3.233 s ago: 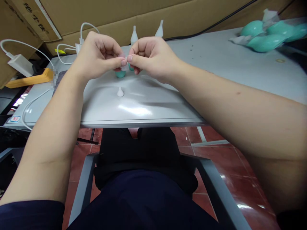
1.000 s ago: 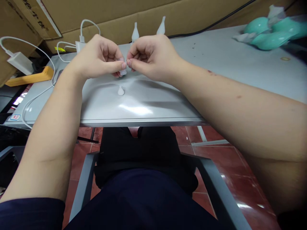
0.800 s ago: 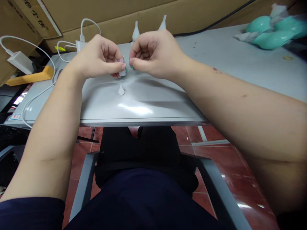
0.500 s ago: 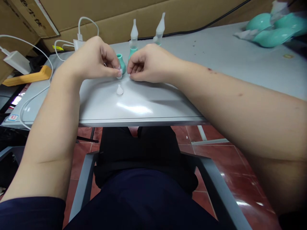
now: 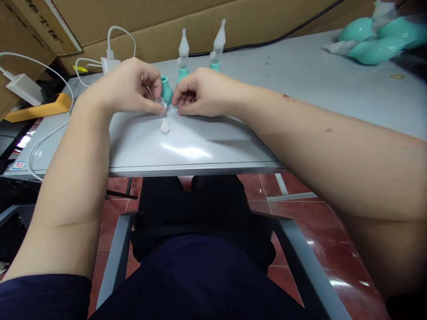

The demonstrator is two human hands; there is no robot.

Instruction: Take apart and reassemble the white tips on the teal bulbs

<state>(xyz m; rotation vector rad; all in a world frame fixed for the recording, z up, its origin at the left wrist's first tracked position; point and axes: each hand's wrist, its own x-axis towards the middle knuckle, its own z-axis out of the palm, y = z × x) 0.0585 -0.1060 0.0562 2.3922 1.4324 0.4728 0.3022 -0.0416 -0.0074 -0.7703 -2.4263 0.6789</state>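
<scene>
two hands are met over the near middle of the surface [image 5: 300,84]: the left hand [image 5: 128,89] left of the right hand [image 5: 200,91]. a small clear piece [image 5: 161,103] is pinched between them. a loose tip [image 5: 165,126] lies just before it. a bulb [image 5: 166,89] stands just behind, two capped bulbs [image 5: 183,58] farther back. chargers [image 5: 108,64] lie at far left, a pile of bulbs [image 5: 373,42] at far right.

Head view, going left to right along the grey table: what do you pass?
White power adapter → yellow plastic piece → left hand pinching a small clear cap → right hand → heap of teal rubber bulbs.
</scene>
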